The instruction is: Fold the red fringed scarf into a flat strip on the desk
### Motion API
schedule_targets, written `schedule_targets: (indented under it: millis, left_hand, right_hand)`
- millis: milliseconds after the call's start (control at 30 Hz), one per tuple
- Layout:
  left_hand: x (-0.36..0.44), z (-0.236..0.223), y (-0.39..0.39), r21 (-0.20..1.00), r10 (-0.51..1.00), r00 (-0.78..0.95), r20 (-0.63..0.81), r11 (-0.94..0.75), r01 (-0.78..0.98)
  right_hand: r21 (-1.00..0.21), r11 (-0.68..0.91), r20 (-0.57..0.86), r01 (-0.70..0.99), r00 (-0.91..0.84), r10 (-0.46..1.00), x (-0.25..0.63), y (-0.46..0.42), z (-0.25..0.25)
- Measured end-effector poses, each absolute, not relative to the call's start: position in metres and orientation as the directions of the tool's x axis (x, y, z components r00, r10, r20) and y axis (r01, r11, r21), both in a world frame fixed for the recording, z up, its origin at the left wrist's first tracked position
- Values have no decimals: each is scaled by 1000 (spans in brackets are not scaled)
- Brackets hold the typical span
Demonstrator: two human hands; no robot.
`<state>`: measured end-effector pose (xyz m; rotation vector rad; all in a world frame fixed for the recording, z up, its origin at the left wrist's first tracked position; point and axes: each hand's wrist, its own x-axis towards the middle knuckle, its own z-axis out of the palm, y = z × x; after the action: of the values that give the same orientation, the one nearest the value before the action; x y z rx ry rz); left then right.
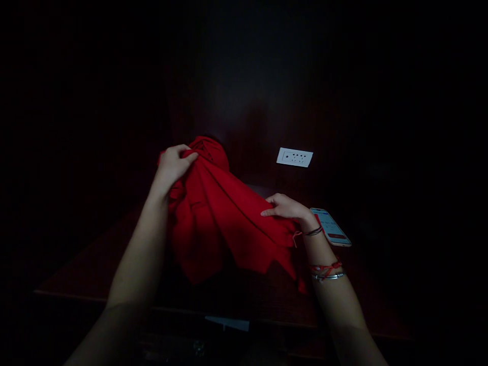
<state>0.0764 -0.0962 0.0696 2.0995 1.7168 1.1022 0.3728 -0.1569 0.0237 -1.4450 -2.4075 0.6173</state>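
A large piece of red cloth (244, 223) hangs in loose folds between my hands, its lower edge uneven over the dark tabletop. My left hand (177, 162) pinches it at the upper left, next to a bunched part (209, 150) of the same red fabric behind. Lower and to the right, my right hand (284, 206) has its thumb and fingers closed on the upper right edge of the cloth. Bracelets circle my right wrist and forearm. Whether the cloth is a garment I cannot make out.
A lit phone (331, 227) lies on the table just right of my right wrist. A white socket plate (294, 157) is fixed on the dark wall behind. The table's front edge (76, 296) runs below my forearms, with a pale flat piece (229, 323) under it. Surroundings are very dark.
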Motion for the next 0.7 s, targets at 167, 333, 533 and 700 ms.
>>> schedule_targets:
  millis: [167,333,533,700]
  left_hand:
    - [81,60,-96,346,950,-12,313,-102,933]
    - [154,38,-110,377,663,720,205,-733,567]
    - [163,43,-115,411,581,740,339,-799,439]
    - [109,61,-98,391,763,392,514,-615,684]
  right_hand:
    - [-388,415,97,823,-412,906,365,-159,27]
    - [-370,433,234,822,-368,900,351,-166,33]
    - [-335,379,247,863,-307,919,360,-169,39]
    - [-379,356,126,854,-334,934,378,-165,39]
